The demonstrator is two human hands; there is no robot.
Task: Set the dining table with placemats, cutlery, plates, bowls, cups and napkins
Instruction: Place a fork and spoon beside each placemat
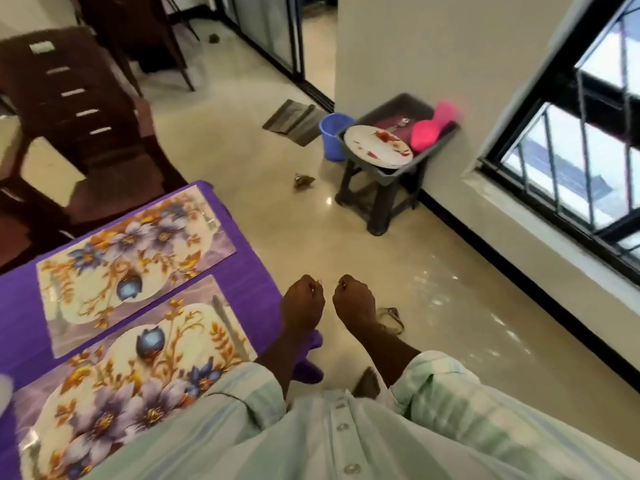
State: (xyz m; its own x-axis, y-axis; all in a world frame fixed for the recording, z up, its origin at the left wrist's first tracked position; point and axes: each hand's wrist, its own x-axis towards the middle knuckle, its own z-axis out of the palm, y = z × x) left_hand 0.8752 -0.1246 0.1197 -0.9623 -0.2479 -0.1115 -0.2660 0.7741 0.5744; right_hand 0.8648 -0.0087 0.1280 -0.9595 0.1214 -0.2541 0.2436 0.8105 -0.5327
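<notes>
Two floral placemats, far and near, lie side by side on the purple table at left, each with cream ovals, blue-purple flowers and gold leaves. Both hands, left and right, hang close together over the floor just right of the table, fingers curled in, holding nothing visible. Far right by the wall, a grey tub on a stool holds white plates with red marks, pink cups and cutlery; blue bucket beside it.

The floor was glossy stone; the mats shone like smooth plastic on purple cloth.
</notes>
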